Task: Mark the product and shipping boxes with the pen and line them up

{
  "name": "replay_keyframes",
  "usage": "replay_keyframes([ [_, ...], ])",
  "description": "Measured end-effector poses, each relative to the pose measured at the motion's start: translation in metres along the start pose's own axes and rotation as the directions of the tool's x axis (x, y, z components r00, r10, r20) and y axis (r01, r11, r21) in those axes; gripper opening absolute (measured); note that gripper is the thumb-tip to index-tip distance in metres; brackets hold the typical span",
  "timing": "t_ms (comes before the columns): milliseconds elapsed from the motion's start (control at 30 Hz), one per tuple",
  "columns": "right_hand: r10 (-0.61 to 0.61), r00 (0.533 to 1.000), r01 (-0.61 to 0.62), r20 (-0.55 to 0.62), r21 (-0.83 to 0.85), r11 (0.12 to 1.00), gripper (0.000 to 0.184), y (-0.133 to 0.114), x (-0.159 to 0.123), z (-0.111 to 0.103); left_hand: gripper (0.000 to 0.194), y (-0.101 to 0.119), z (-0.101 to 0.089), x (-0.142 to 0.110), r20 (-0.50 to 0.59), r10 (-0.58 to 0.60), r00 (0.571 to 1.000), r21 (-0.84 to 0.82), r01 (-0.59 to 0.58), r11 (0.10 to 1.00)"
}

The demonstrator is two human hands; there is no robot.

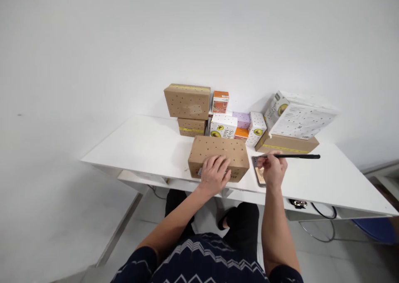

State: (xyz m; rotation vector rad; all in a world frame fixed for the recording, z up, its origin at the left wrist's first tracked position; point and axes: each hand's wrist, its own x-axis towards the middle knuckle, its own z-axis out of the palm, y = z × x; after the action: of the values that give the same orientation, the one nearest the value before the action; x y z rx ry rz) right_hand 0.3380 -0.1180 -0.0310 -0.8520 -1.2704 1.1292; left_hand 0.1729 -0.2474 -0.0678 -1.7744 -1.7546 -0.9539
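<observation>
A brown cardboard box with small printed marks lies near the table's front edge. My left hand rests on its front and upper edge, fingers apart and lying against the cardboard. My right hand is closed around a slim black pen-like stick, which points to the right, roughly level. Just below and left of that hand lies a phone with a lit screen, partly covered by my fingers. The stick's left end is largely hidden by the fingers.
Behind stand two stacked cardboard boxes, an orange-and-white box, white avocado-print boxes and a lilac box. At right, a large white box leans on a cardboard box. Cables hang below the white table.
</observation>
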Motion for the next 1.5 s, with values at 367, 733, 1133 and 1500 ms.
replay_keyframes([
  [367, -0.092, 0.937, 0.242, 0.336, -0.437, 0.866, 0.018, -0.008, -0.015, 0.062, 0.033, 0.0, 0.018, -0.004, -0.032, 0.045, 0.998, 0.191, -0.038, 0.981],
  [733, -0.105, 0.892, 0.357, 0.44, -0.543, 0.76, 0.023, -0.009, -0.011, 0.065, 0.033, -0.002, 0.02, -0.005, -0.069, 0.064, 0.996, 0.241, -0.046, 0.969],
  [1133, -0.064, 0.988, 0.103, 0.138, -0.302, 0.948, 0.026, -0.004, -0.01, 0.057, 0.033, -0.004, 0.021, -0.005, -0.061, 0.065, 0.996, 0.236, -0.049, 0.97],
  [1500, 0.492, 0.858, 0.008, 0.149, -0.961, 0.277, 0.019, 0.076, -0.003, -0.008, 0.035, -0.008, 0.026, -0.007, -0.088, 0.094, 0.992, 0.239, -0.071, 0.968],
])
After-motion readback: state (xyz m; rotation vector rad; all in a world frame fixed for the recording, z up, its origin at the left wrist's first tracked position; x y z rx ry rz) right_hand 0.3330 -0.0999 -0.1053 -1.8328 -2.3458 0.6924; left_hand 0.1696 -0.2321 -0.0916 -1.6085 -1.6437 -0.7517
